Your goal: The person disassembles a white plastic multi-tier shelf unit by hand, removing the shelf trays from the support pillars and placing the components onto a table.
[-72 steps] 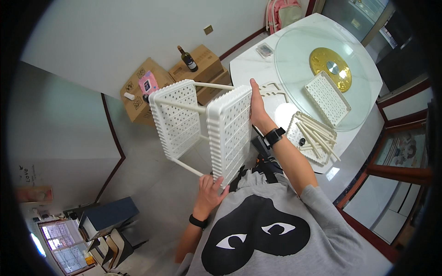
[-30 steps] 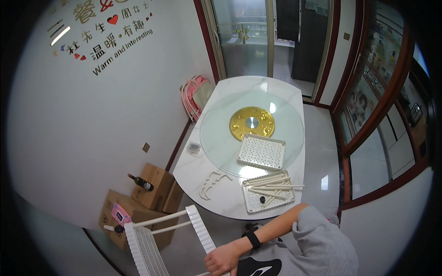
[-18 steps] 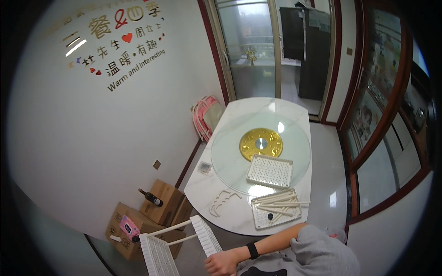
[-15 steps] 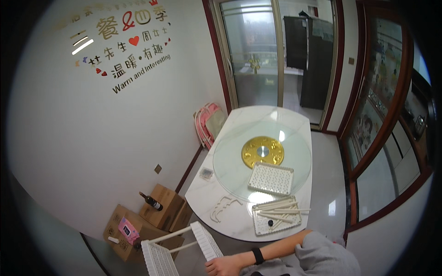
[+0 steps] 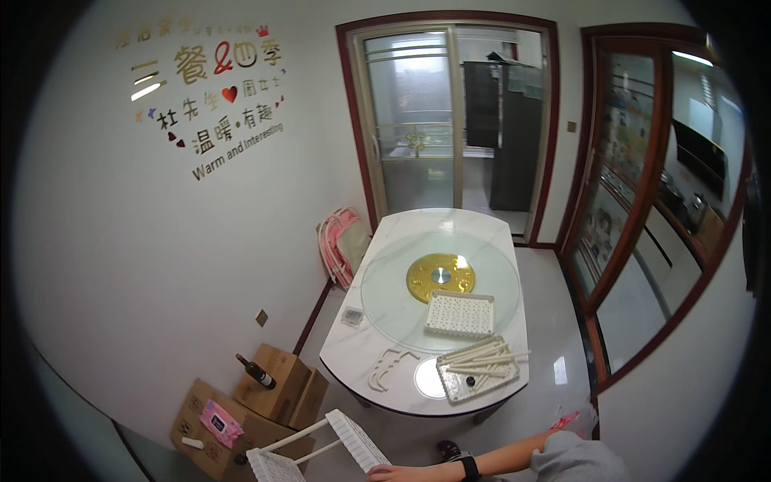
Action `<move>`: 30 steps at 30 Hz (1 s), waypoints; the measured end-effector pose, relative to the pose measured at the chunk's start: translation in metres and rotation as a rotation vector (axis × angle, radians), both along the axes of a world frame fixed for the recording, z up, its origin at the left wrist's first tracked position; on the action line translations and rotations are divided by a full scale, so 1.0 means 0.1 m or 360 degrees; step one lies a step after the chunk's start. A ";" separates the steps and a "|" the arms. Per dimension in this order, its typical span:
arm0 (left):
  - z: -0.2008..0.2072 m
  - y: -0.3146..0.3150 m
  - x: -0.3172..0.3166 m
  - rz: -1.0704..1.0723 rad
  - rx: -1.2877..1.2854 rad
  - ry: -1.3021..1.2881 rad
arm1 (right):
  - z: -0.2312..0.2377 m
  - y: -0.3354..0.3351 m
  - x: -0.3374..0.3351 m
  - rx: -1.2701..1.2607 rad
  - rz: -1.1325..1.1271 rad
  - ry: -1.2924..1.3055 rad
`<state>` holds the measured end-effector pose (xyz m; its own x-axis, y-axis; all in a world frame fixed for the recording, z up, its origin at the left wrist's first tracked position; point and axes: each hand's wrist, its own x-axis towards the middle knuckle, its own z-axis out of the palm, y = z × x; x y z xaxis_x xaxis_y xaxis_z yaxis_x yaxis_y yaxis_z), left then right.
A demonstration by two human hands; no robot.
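Low at the bottom edge, my right hand (image 5: 395, 473) comes in from the right with a dark band on its wrist. Its fingers close on the near edge of a white plastic shelf rack (image 5: 359, 441), whose two perforated panels are joined by white tubes (image 5: 301, 434). The rack is tilted, off the table's left front side, and its lower part is cut off by the frame. My left hand is out of view. On the table lie a perforated tray (image 5: 460, 315), another tray holding several white tubes (image 5: 484, 361), and thin curved white pieces (image 5: 384, 371).
The marble-look table (image 5: 341, 345) carries a glass turntable with a gold centre (image 5: 418, 281) and a small clear box (image 5: 352, 316). Cardboard boxes (image 5: 281, 394) stand left, with a dark bottle (image 5: 257, 372) and a pink wipes pack (image 5: 221, 423). Pink folded chairs (image 5: 344, 241) lean by the wall.
The view has tilted upward and shifted, showing more of the doorway and kitchen. My right hand and the rack sit lower in the picture, the hand still gripping it.
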<state>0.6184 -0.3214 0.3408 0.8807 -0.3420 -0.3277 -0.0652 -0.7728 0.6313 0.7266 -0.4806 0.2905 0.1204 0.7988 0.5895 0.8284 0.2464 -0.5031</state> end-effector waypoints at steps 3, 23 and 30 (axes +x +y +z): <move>-0.07 0.23 -0.22 -0.0135 -0.0265 -0.0014 | -0.03 0.28 -0.28 0.0030 0.0007 0.0073; -0.53 0.85 -0.95 -0.0355 0.0230 -0.1074 | -1.04 0.32 -0.95 0.0263 -0.1718 0.0198; -1.34 0.98 -0.99 -0.0144 0.0142 -0.1299 | -0.94 0.22 -0.71 0.0520 -0.1472 0.2316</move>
<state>0.5189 -0.2234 0.2068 0.8239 -0.4258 0.3740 -0.5410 -0.7875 0.2953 0.6557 -0.4584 0.1962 0.9547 0.0504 -0.2932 -0.2967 0.2296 -0.9270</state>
